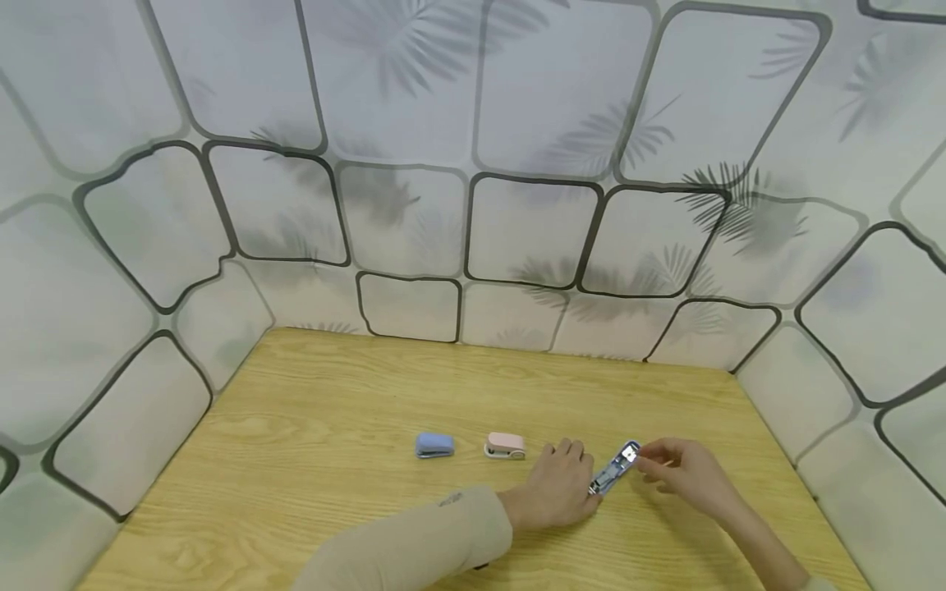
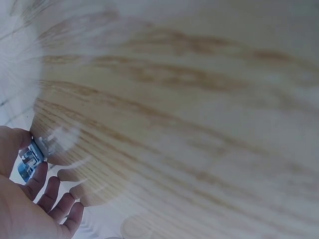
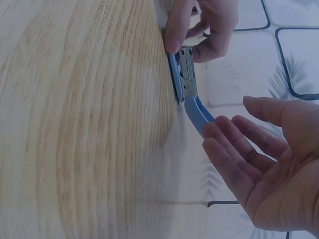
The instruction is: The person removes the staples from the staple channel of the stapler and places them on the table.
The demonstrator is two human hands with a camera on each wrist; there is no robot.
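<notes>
A blue mini stapler [image 1: 616,468] stands with its top cover swung back, baring the metal staple channel [image 3: 188,69]. My left hand [image 1: 559,486] pinches its near end between thumb and forefinger, and the left wrist view shows the stapler [image 2: 31,162] in that grip. In the right wrist view, the fingertips of my right hand [image 3: 279,164] touch the tip of the raised blue cover [image 3: 198,115], with the thumb held apart. From the head view, the right hand [image 1: 687,474] is at the stapler's far end.
A second blue stapler [image 1: 434,445] and a pink and white stapler [image 1: 506,446] sit to the left of my left hand on the wooden table [image 1: 318,394]. Patterned cloth walls [image 1: 414,222] rise at the table's back and sides.
</notes>
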